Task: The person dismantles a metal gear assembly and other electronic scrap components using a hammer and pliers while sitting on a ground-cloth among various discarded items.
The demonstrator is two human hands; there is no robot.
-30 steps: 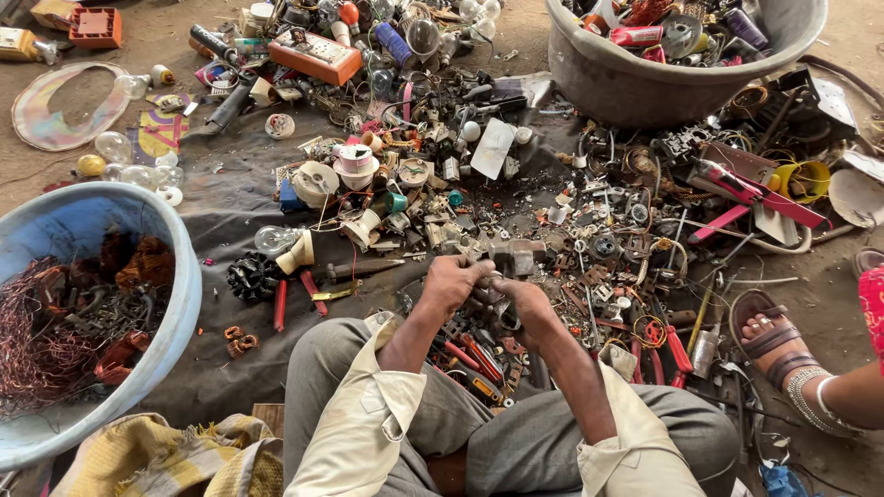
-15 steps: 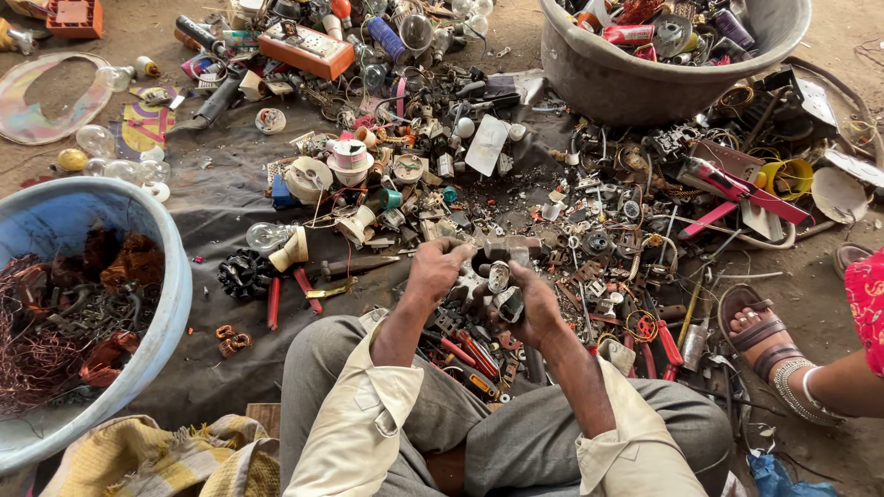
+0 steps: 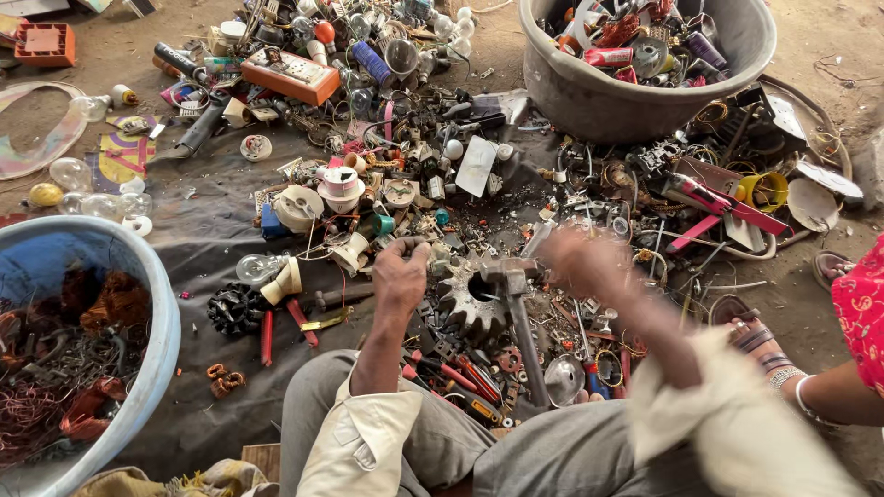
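Left of the toothed gear (image 3: 471, 299) stands the blue tub (image 3: 138, 285) of copper wire. My left hand (image 3: 401, 276) rests just left of the gear, its grip curled narrow. My right hand (image 3: 580, 262), right of it, is blurred; its grip I cannot tell.

A dark grey cloth (image 3: 212, 244) spread over the dirt ground (image 3: 829, 37) carries the scrap. Ahead of the hands lie an orange switch box (image 3: 291, 75), bulbs and spools; a red-handled plier (image 3: 267, 336) lies left of the left hand (image 3: 400, 276). A blue tub (image 3: 157, 322) sits far left, and a grey tub (image 3: 589, 97) stands beyond the right hand (image 3: 580, 262).
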